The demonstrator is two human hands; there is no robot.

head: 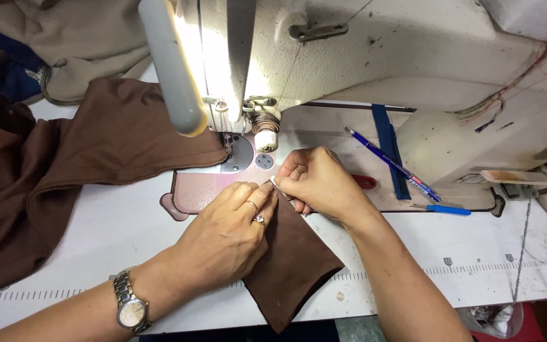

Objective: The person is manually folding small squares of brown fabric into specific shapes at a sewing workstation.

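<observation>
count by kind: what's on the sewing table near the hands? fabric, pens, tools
Brown fabric: 2, small piece under both hands, large piece at left
Beige fabric: 1
Pen: 1
Blue-handled tool: 1
Sewing machine: 1
Total: 6
Left hand and right hand pinch the small piece's edge.

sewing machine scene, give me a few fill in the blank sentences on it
1. Both hands pinch a small piece of ____ cloth.
2. The left hand wears a ____ on its wrist.
3. A blue ____ lies on the sewing machine bed, beyond the right hand.

Missing words: brown; watch; pen
</observation>
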